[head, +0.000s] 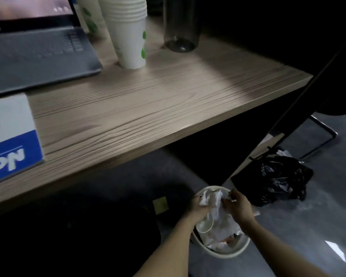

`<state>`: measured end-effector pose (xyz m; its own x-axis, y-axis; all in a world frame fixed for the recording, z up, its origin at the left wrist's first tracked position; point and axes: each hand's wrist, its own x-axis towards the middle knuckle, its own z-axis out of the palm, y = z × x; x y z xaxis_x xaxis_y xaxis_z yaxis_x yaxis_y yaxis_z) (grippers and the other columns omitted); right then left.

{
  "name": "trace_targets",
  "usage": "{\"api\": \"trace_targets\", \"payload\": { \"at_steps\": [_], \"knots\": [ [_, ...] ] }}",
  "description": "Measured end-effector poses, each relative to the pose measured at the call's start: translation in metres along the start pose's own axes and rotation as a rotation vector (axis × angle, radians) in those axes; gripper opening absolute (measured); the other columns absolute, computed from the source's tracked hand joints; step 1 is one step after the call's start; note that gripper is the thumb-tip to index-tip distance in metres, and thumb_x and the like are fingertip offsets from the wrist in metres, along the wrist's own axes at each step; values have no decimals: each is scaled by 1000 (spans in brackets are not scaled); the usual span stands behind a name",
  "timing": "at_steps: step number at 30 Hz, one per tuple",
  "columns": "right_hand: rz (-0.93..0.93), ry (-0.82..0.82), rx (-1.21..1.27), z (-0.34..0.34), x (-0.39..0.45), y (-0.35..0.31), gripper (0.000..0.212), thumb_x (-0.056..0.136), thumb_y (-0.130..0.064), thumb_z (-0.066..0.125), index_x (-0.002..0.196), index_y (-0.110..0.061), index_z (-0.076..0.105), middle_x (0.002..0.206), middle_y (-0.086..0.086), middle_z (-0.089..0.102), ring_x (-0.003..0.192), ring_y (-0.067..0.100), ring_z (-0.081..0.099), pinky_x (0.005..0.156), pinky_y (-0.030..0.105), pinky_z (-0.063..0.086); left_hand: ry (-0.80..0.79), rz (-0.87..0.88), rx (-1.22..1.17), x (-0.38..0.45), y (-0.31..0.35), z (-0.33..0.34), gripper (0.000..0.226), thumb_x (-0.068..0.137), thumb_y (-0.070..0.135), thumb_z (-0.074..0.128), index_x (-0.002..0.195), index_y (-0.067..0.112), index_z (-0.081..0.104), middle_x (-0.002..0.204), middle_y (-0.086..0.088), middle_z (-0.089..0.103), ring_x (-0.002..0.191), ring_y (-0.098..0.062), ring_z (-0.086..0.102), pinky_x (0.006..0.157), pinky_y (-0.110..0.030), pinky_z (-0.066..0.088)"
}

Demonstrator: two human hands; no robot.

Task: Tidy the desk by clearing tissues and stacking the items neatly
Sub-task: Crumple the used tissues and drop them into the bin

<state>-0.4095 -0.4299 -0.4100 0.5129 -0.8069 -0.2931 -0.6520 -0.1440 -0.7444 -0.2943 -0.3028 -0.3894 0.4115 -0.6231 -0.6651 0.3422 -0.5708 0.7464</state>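
Note:
Below the desk edge, both my hands reach down over a round white waste bin (pixel 239 251) on the floor. A crumpled white tissue (pixel 215 199) sits between them; my left hand (pixel 198 206) grips its left side and my right hand (pixel 238 204) pinches its right side. The bin holds more crumpled paper and a paper cup (pixel 205 226). Up on the wooden desk (pixel 148 108) stands a stack of white paper cups with green dots (pixel 128 31), with another cup stack (pixel 88 15) behind it.
An open laptop (pixel 34 48) lies at the desk's back left, a blue and white box (pixel 10 136) at the left edge, a dark bottle (pixel 181 23) at the back. A black bin bag (pixel 282 180) and a yellow note (pixel 160 204) lie on the grey floor.

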Motion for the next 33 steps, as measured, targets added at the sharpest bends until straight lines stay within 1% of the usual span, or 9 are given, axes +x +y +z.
{"api": "trace_targets", "payload": {
  "at_steps": [4,7,10,12,16,20,22,27,33],
  "knots": [
    [129,-7,-85,10,17,19,11,84,-18,64,77,-26,62,69,1,69,70,27,69,73,48,57,-73,-66,140,21,-14,5,68,77,11,63,141,21,43,130,-6,54,119,-32,56,95,-45,50],
    [185,-12,-144,17,24,28,9,87,-30,60,83,-24,66,76,3,71,79,28,68,80,47,56,-90,-83,152,35,-25,6,76,80,12,59,150,22,33,145,-7,46,127,-38,52,100,-50,47],
    [226,-9,-146,22,27,35,13,91,-36,58,91,-25,66,85,7,71,83,31,67,83,49,55,-101,-138,95,39,-26,1,52,89,4,54,139,11,44,110,-19,63,98,-32,66,71,-34,51],
    [229,-19,-158,25,30,42,13,93,-30,58,94,-21,66,90,11,70,87,33,67,84,50,55,-89,-121,54,38,-26,-4,32,94,1,50,126,3,53,74,-5,55,63,-13,55,54,-21,41],
    [250,-17,-194,27,35,54,20,96,-22,55,106,-10,68,93,11,71,86,32,68,82,48,56,-7,-77,40,40,-27,-7,30,100,1,45,117,-23,49,62,1,41,41,-1,43,36,-10,32],
    [246,38,-210,27,34,55,20,94,-27,56,109,-22,68,91,8,72,85,30,69,81,45,56,91,-33,40,40,-25,-10,30,99,13,50,110,-11,64,87,-22,66,82,-27,67,46,-16,40],
    [234,80,-205,28,32,52,24,91,-29,60,114,-22,66,99,11,72,91,33,67,83,43,54,107,-8,58,36,-23,-14,25,98,19,52,102,2,70,89,-15,66,84,-25,65,60,-24,44],
    [158,153,-356,25,31,43,46,85,-25,70,127,-10,56,125,21,56,111,44,49,90,45,43,149,-9,146,27,-14,-18,35,102,17,41,136,8,46,134,-13,52,121,-28,52,92,-28,40],
    [49,156,-402,15,21,28,46,83,-17,72,126,-10,58,123,21,55,110,44,48,89,44,41,163,39,80,11,5,-25,40,101,9,44,141,4,40,142,-15,47,128,-27,47,104,-28,38]
  ]
}}
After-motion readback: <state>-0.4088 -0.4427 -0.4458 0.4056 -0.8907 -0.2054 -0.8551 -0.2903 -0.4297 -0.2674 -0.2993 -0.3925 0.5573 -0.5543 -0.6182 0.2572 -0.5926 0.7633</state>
